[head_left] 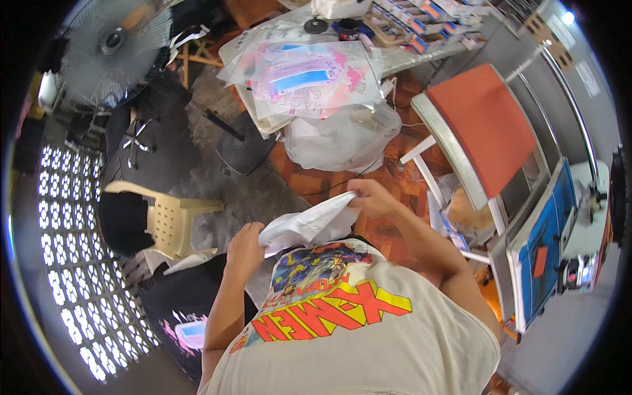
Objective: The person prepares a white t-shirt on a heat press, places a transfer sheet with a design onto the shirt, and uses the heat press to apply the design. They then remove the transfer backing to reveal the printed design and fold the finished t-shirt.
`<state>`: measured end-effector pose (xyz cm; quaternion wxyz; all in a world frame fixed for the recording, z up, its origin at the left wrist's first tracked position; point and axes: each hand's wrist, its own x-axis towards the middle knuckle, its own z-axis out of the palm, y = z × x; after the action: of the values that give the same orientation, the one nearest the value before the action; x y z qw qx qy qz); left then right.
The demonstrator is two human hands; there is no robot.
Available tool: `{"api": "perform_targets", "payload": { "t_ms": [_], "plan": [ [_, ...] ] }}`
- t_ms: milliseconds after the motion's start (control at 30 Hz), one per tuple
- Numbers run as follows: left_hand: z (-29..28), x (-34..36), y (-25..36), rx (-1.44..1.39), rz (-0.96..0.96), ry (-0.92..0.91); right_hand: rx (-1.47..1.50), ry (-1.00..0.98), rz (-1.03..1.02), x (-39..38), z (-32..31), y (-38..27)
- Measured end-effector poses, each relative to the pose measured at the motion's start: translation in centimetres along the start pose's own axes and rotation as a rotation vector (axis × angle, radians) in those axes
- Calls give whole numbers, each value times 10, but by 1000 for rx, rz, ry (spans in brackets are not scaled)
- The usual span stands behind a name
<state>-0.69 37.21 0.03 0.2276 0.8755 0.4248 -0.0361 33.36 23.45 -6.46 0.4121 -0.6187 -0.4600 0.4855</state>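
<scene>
A white sheet (306, 227) is being held at centre frame: pinched at its 1 o'clock corner by the right hand (372, 197), gripped at 8 o'clock by the left hand (245, 242).

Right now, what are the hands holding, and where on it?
Both hold one white crumpled sheet, paper or plastic film. The right hand pinches its upper end; the left hand grips its lower end.
</scene>
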Motion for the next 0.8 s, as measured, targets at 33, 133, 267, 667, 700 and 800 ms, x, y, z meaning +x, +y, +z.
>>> {"api": "perform_targets", "payload": {
  "t_ms": [33, 133, 267, 667, 700, 800],
  "plan": [
    [8, 8, -17, 74, 43, -14, -5, 67, 53, -15, -4, -30],
    [34, 47, -58, 45, 191, -31, -165, 212, 88, -52, -4, -62],
    [45, 88, -74, -403, 286, -112, -419, 418, 44, -101, 4, -67],
    [-98, 199, -3, -402, 728, -340, -776, 1004, 246, -259, -26, -153],
    [-109, 212, 5, -606, 695, -330, -962, 1035, 172, -267, -31, -161],
    [-169, 232, 62, -615, 804, -235, -1004, 1160, 242, -274, -36, -212]
  ]
}}
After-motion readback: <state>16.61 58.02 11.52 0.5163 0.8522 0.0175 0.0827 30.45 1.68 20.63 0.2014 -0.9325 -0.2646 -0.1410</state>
